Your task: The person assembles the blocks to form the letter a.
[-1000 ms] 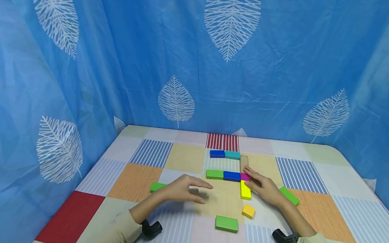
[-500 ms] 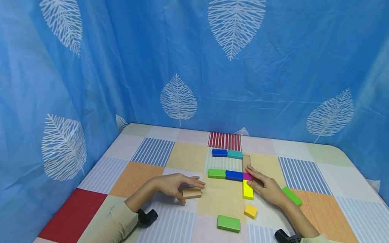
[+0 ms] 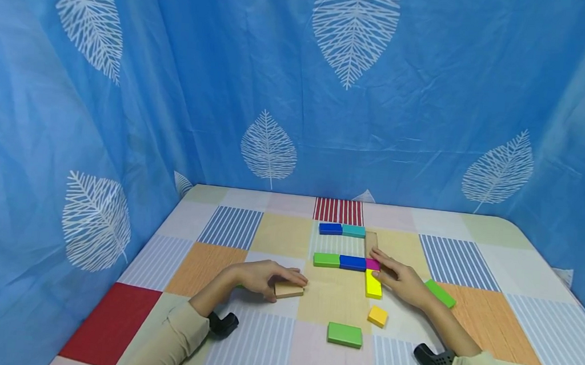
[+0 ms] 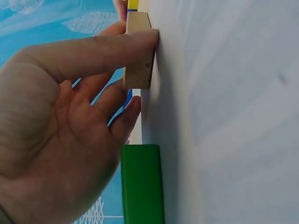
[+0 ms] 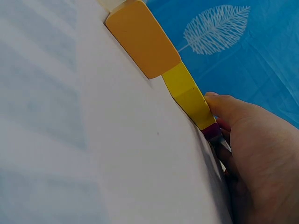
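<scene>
My left hand [image 3: 259, 277] pinches a plain wooden block [image 3: 289, 290] low over the cloth, left of the coloured blocks. Its thumb lies along the near face of that block in the left wrist view, with fingers behind it. The right hand [image 3: 404, 284] rests with relaxed fingers at the right end of a block row, thumb beside a yellow block [image 3: 373, 285] and fingertips at a magenta block [image 3: 372, 264] and another plain wooden block [image 3: 371, 240]. A blue block [image 3: 352, 263] and a green block [image 3: 326, 259] continue this row leftward.
Farther back lie a dark blue block [image 3: 330, 229] and a teal block [image 3: 353, 231], end to end. Nearer are a small orange-yellow block [image 3: 377, 316] and a green block [image 3: 344, 335]. Other green blocks lie right of the right hand [image 3: 440, 294] and by the left hand [image 4: 142, 184].
My left hand has drawn back leftward and down onto the plain wooden block, and its thumb and fingers have closed on it. The right hand stays at the row's right end.
</scene>
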`<control>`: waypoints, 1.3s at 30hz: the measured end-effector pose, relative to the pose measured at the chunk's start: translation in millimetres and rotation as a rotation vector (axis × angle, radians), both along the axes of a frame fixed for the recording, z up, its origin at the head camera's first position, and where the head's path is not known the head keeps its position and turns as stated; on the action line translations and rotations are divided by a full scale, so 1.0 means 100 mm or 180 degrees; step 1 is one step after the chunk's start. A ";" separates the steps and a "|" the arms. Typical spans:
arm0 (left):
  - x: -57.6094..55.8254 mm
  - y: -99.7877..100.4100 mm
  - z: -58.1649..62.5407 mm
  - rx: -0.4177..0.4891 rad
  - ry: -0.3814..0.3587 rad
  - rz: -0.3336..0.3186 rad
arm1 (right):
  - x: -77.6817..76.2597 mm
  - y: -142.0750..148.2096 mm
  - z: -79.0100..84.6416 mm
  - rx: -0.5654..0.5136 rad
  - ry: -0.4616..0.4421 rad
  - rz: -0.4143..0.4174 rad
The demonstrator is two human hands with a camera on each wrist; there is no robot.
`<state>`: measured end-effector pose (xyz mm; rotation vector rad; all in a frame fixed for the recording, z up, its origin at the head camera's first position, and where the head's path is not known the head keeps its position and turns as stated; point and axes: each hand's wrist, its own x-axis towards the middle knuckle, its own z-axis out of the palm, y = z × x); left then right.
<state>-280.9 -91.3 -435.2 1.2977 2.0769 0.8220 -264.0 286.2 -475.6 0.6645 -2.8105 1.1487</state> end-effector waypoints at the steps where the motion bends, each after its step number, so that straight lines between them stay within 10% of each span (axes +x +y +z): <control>1: 0.00 0.00 0.00 -0.0001 0.0017 0.0030 | 0.00 0.00 0.00 -0.0001 -0.0004 0.0000; 9: 0.02 0.02 0.01 0.0037 0.0260 0.0433 | 0.00 0.00 0.01 -0.0012 -0.0004 0.0026; 22: 0.07 0.38 -0.06 0.0611 0.0898 0.1967 | 0.01 0.01 0.02 -0.0050 0.0008 0.0038; 39: 0.06 0.51 -0.18 0.0451 0.0997 0.2104 | 0.01 0.01 -0.02 -0.0044 0.0082 0.0047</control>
